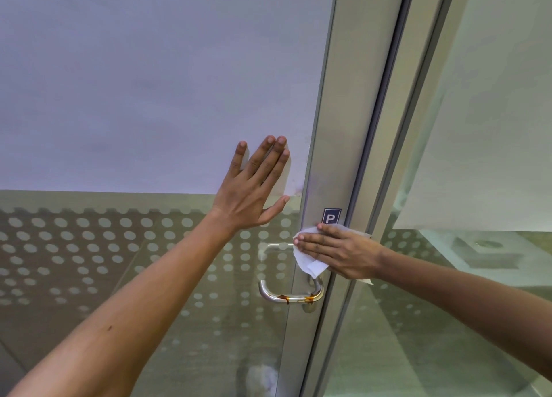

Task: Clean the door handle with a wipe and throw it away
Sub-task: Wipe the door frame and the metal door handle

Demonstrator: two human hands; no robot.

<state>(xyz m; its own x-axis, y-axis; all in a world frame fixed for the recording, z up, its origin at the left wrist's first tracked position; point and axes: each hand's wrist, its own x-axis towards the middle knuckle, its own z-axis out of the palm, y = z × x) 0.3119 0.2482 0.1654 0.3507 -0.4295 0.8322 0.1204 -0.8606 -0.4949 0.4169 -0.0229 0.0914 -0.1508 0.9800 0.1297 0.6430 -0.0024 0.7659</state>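
A curved steel door handle (pixel 286 297) juts from the metal frame of a glass door, with brown-orange smears along its lower bar. My right hand (pixel 340 251) lies flat over a white wipe (pixel 307 263), pressing it against the frame at the handle's upper end, which the wipe hides. My left hand (pixel 254 184) rests flat on the glass above and left of the handle, fingers spread, holding nothing.
The metal door frame (pixel 334 157) carries a small blue "P" sticker (pixel 332 216) just above my right hand. The glass panel (pixel 119 247) has a frosted upper part and a dotted pattern below. A second glazed panel (pixel 478 187) stands to the right.
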